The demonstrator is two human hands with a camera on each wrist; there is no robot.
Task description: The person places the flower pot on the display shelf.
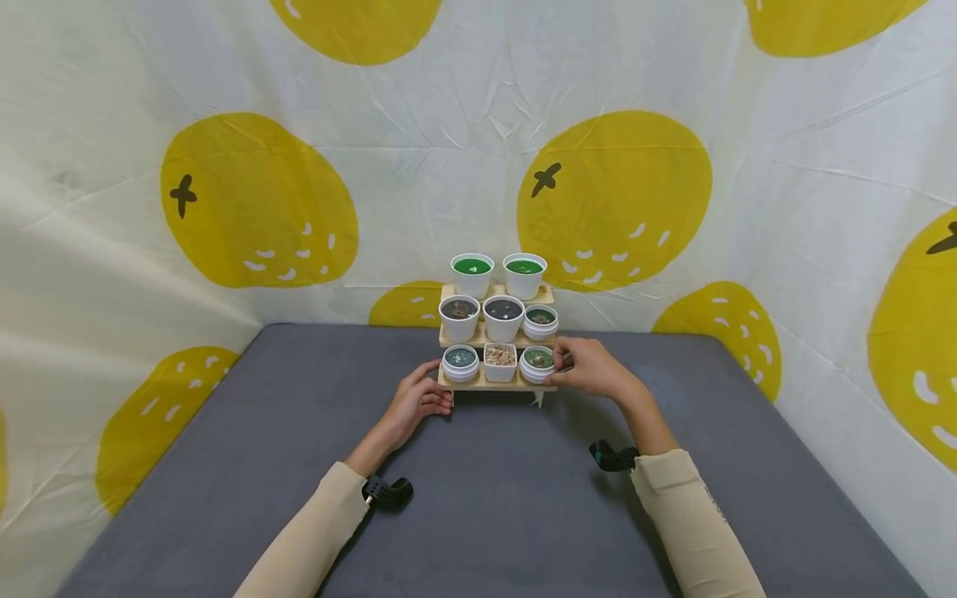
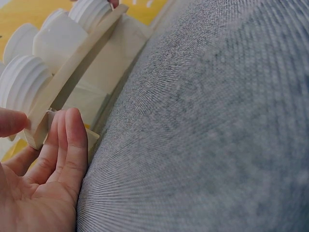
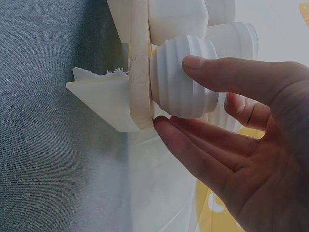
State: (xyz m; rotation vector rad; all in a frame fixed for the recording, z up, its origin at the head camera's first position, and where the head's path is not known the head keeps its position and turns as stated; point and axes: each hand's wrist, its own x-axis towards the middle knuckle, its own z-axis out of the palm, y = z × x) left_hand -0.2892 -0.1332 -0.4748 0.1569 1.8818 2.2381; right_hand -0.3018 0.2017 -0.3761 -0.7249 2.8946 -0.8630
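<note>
A three-tier wooden stand [image 1: 493,386] bears several small white pots filled with coloured, speckled contents. My left hand [image 1: 409,405] pinches the left end of its lowest board [image 2: 72,75], thumb at the top edge and fingers beneath. At the right end of that tier, my right hand [image 1: 594,370] holds a round ridged pot with a green top [image 3: 186,77]. In the right wrist view its thumb [image 3: 212,72] presses the pot's side, and the other fingers curve around below, near the board's end. The pot sits at the board, beside a square pot of tan bits [image 1: 499,357].
Two green-topped cups [image 1: 472,282] stand on the top tier, with dark-topped cups [image 1: 503,324] on the middle one. Pale legs [image 3: 104,99] support the stand on the grey cloth-covered table [image 1: 493,498]. A fruit-patterned curtain [image 1: 434,191] hangs close behind it.
</note>
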